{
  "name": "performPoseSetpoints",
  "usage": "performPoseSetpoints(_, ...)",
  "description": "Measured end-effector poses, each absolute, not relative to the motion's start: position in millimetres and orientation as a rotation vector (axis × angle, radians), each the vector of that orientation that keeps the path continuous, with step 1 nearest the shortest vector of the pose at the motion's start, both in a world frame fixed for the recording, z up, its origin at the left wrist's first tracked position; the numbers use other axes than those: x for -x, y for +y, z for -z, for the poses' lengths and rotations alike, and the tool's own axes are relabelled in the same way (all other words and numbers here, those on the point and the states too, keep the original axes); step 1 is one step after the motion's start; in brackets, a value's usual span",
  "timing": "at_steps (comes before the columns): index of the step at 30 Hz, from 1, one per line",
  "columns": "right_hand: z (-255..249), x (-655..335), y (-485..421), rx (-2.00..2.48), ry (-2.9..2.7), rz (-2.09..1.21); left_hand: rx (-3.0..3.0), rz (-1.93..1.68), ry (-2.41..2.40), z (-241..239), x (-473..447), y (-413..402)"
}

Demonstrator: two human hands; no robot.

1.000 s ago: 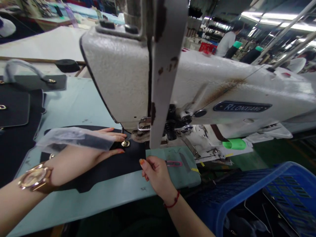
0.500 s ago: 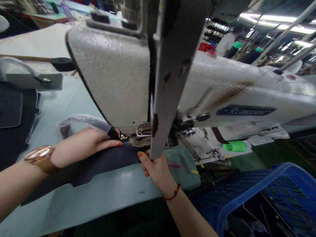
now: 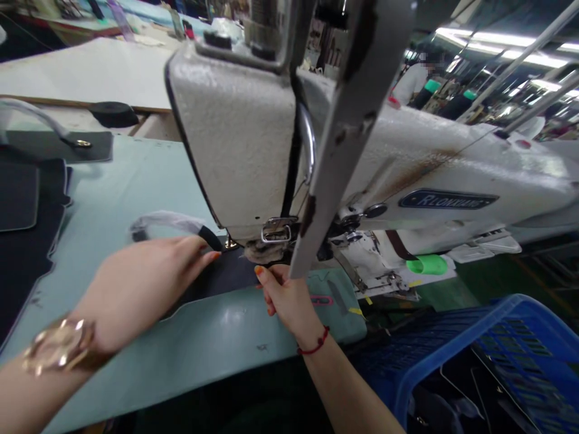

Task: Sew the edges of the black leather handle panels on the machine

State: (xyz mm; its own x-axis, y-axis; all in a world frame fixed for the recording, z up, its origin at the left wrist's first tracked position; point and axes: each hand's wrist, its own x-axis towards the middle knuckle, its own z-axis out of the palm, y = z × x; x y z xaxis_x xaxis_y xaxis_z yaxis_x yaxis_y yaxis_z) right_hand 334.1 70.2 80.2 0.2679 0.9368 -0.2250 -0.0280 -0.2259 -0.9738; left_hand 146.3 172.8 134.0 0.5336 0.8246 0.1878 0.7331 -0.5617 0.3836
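A dark bag panel (image 3: 217, 277) lies under the head of the white sewing machine (image 3: 235, 132), its right end at the presser area. A plastic-wrapped handle (image 3: 169, 220) with a gold metal fitting (image 3: 230, 243) rises from its far side. My left hand (image 3: 149, 283) arches over the panel, thumb and fingers closed on it close to the handle's base; its farther fingers are hidden. Just in front of the presser area, my right hand (image 3: 289, 301) pinches the panel's near edge, fingers curled below the thumb. A grey metal bar (image 3: 335, 150) partly hides the needle area.
More dark panels (image 3: 27, 253) lie at the left of the pale green tabletop (image 3: 208, 349), one with a wrapped handle. A blue crate (image 3: 407, 386) with dark pieces stands at lower right. A black roll (image 3: 113, 113) lies behind. Another person (image 3: 411, 84) is far back.
My left hand has drawn nearer and arched up, its wrist lower in view. The panel and handle appear farther right under the machine head; my right hand has barely moved. The view has shifted slightly.
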Motion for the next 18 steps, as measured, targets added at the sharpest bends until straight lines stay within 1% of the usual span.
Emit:
performPoseSetpoints(1, -81, -334, 70, 1.502, -0.891, -1.161, -2.54, -0.536, 1.263, -128, -143, 152)
performPoseSetpoints(2, -82, -334, 70, 1.512, -0.894, -1.162, -2.436, -0.635, 1.15, -119, -142, 131)
performPoseSetpoints(3, -83, -335, 70, 1.52, -0.901, -1.161, -2.225, -0.65, 1.03, -107, -144, 112)
performPoseSetpoints(4, -84, -335, 69, 1.525, -0.915, -1.157, -1.976, -0.589, 0.986, -95, -147, 96)
performPoseSetpoints(6, -86, -335, 69, 1.536, -0.961, -1.125, -1.416, -0.515, 0.975, -72, -161, 77)
performPoseSetpoints(9, -89, -334, 69, 1.582, -1.029, -1.05, -0.828, -0.635, 0.927, -55, -187, 77)
performPoseSetpoints(11, -90, -334, 69, 1.618, -1.066, -0.988, -0.702, -0.721, 0.913, -55, -200, 87)
performPoseSetpoints(14, -88, -333, 67, 1.619, -1.079, -0.945, -0.644, -0.763, 1.023, -61, -211, 98)
performPoseSetpoints(18, -80, -334, 62, 1.429, -0.886, -1.177, -0.535, -0.773, 0.962, -68, -217, 100)
